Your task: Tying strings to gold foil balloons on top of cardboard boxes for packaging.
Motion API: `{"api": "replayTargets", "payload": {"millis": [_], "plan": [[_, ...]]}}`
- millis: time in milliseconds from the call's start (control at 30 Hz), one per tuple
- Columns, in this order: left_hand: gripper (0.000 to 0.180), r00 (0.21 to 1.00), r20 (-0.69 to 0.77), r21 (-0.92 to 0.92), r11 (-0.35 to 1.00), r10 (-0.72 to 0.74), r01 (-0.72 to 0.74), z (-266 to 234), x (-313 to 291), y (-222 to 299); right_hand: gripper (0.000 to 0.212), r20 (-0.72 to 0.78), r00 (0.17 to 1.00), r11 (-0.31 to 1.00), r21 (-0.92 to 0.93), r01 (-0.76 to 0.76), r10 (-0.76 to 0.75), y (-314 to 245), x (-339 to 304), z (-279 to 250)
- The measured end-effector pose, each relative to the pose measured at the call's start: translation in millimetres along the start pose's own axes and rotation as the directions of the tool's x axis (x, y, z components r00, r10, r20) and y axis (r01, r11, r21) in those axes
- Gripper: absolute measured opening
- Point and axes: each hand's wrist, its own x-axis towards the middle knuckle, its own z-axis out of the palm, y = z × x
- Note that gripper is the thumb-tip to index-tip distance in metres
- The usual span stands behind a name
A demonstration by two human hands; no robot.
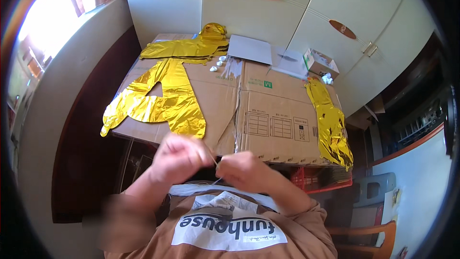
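Observation:
Close in front of my chest, both hands are raised off the near edge of the flattened cardboard [225, 100]. My left hand [178, 157], slightly blurred, is closed on one end of a thin pale strip [212, 156]. Its other end runs into the closed fingers of my right hand [243, 169]. What the strip is made of is too small to tell. Just beyond my left hand lies a flat gold foil letter balloon [184, 100], shaped like an A, its lower leg reaching the cardboard's near edge.
More flat gold foil balloons [179, 49] are stacked at the far left, others [330, 129] along the right edge. Thin pale strips [233, 68], crumpled white bits [213, 68], a grey-white board [250, 49] and an open box [322, 62] lie at the back. A red crate [306, 180] stands below right.

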Motion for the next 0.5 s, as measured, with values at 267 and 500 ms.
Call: {"api": "replayTargets", "payload": {"millis": [267, 500], "plan": [[0.011, 0.990, 0.040, 0.525, 0.846, -0.135, 0.095, -5.1, -13.3, -9.9, 0.020, -0.095, 0.962, 0.952, 0.199, -0.233, 0.256, 25.1, 1.2, -13.8], [0.006, 0.958, 0.137, 0.758, 0.650, -0.250, 0.061, -11.0, -7.9, -10.3, 0.020, -0.245, 0.918, 0.949, 0.131, -0.288, 0.312, 10.4, 5.4, -32.7]]}}
